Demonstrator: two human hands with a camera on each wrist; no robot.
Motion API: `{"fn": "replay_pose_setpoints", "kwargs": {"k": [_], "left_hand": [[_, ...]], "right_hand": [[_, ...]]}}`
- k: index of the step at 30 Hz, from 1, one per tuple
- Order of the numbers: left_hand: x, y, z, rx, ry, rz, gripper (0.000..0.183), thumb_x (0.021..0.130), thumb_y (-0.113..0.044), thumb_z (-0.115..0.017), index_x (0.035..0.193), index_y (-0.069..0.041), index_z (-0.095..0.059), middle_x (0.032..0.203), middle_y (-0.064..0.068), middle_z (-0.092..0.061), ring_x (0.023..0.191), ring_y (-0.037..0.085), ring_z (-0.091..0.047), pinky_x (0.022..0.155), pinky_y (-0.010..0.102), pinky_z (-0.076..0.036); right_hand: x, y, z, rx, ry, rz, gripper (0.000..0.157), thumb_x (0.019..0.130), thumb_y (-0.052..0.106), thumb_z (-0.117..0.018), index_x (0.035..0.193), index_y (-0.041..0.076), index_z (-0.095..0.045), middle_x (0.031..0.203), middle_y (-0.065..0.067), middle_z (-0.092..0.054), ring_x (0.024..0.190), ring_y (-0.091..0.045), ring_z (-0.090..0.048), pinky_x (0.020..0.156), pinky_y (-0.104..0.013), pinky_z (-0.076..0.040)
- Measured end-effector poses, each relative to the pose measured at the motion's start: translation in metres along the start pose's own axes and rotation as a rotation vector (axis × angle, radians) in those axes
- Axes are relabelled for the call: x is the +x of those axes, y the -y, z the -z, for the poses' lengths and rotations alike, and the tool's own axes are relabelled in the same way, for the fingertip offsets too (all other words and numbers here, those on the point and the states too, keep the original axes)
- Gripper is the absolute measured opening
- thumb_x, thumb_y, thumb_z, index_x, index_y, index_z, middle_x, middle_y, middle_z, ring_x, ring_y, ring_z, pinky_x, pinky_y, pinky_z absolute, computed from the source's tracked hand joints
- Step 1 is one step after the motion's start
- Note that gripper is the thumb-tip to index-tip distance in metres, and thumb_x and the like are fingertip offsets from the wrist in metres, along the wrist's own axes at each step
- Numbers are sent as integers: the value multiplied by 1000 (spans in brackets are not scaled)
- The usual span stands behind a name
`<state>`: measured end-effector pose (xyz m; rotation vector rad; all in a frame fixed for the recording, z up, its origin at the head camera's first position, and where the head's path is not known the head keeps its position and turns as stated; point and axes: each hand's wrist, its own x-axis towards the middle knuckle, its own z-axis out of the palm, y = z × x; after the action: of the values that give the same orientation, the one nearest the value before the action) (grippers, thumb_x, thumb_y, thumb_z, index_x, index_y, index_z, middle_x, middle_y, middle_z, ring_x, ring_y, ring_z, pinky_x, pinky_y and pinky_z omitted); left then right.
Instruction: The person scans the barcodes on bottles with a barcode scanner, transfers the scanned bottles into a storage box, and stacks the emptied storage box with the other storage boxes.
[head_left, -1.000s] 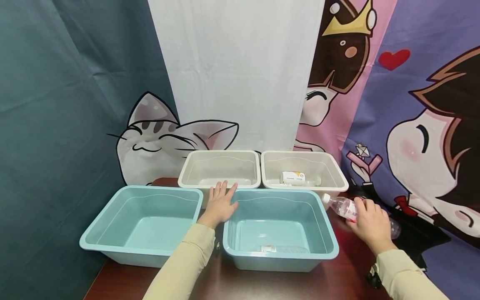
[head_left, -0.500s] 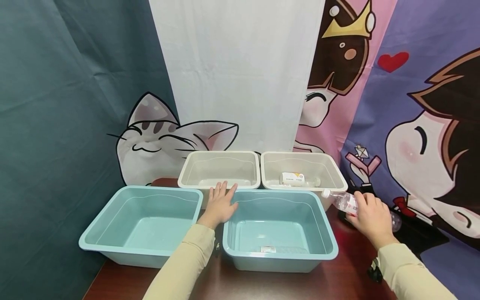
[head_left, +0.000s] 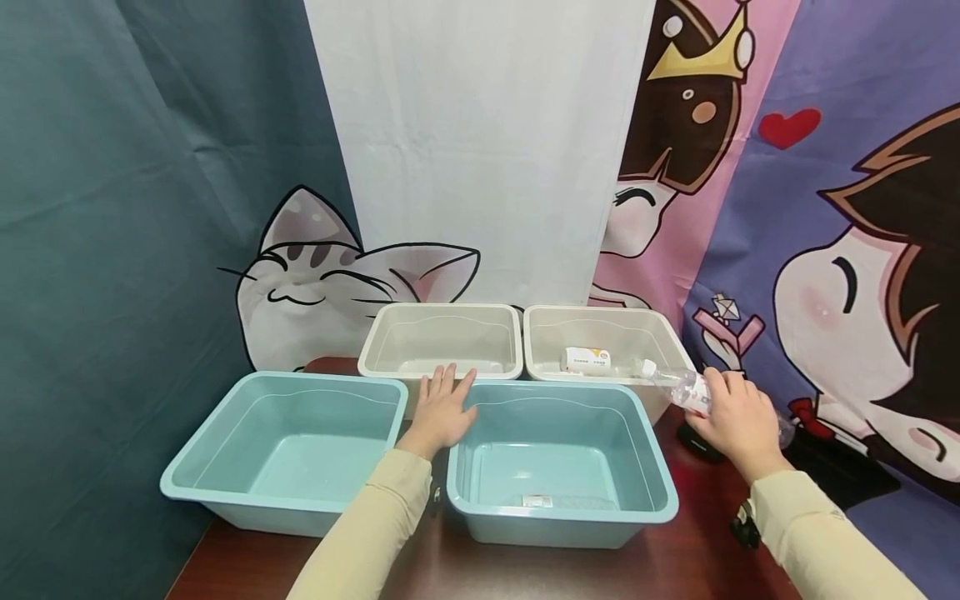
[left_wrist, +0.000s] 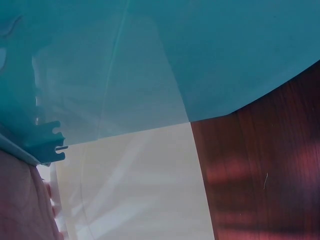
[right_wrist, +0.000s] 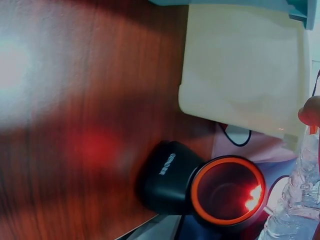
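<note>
My right hand (head_left: 738, 423) grips a clear plastic bottle (head_left: 686, 389) round its labelled middle. The bottle lies nearly level, its white cap pointing left and overlapping the front rim of the right-hand cream bin (head_left: 536, 337). In the right wrist view, a fingertip (right_wrist: 311, 111) and the ribbed bottle (right_wrist: 292, 210) show at the right edge. My left hand (head_left: 438, 412), fingers straight and spread, rests at the left rim of the right-hand blue tub (head_left: 562, 512). Inside that tub lies a clear bottle (head_left: 577, 502) with a small white label. A white-labelled bottle (head_left: 588, 359) lies in the right-hand cream bin.
Below the held bottle stands a black scanner (right_wrist: 227, 190) with an orange-ringed window glowing red. Another blue tub (head_left: 225, 492) is at the left, and a second cream bin (head_left: 378, 337) stands behind. All sit on a dark red-brown table (head_left: 525, 575) before printed curtains.
My right hand has raised the bottle and moved it slightly left, bringing its cap from beside the blue tub's corner to the cream bin's rim. My left hand has stayed put.
</note>
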<state>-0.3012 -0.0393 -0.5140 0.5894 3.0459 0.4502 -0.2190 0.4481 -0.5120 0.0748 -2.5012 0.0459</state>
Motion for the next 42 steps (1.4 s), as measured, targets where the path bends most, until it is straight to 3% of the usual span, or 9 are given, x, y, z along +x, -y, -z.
{"fn": "replay_pose_setpoints", "kwargs": {"k": [6,15,21,28,38,42], "left_hand": [[0,0,0,-6,-1,-2,68,101,-41,-46,163,-22,-24,168,18,-11,155,37,-1,123,56,4],[1,0,0,3,0,7,68,101,-42,-47,163,-23,-24,169,17,-11,156,36,0,123,56,5],[0,0,1,4,-1,8,68,101,-42,-47,163,-23,-24,169,16,-10,156,35,0,122,57,6],[0,0,0,1,1,5,68,101,-43,-47,163,-23,-25,169,17,-11,156,37,-1,122,57,5],[-1,0,0,-1,6,9,68,101,-43,-46,163,-23,-24,169,17,-10,156,37,0,122,57,6],[-1,0,1,-3,6,9,69,101,-42,-46,163,-22,-24,169,17,-10,156,37,-1,122,57,6]], "right_hand": [[11,5,2,8,2,-5,77,66,36,-85,123,-1,-49,102,-29,-54,83,-49,-56,65,-66,-48],[25,18,9,58,96,-81,72,75,49,-82,116,2,-46,90,-21,-52,72,-37,-54,52,-57,-48],[33,24,10,95,86,-101,79,79,56,-79,130,7,-44,96,-23,-56,77,-40,-57,50,-59,-48],[45,36,11,117,145,-128,92,84,67,-68,155,21,-33,110,-27,-60,81,-46,-63,51,-61,-48],[59,51,16,93,188,-119,87,87,65,-65,155,23,-31,111,-26,-59,73,-41,-63,51,-56,-49],[63,53,17,96,169,-106,82,86,61,-67,149,20,-35,107,-25,-60,68,-41,-62,47,-54,-47]]}}
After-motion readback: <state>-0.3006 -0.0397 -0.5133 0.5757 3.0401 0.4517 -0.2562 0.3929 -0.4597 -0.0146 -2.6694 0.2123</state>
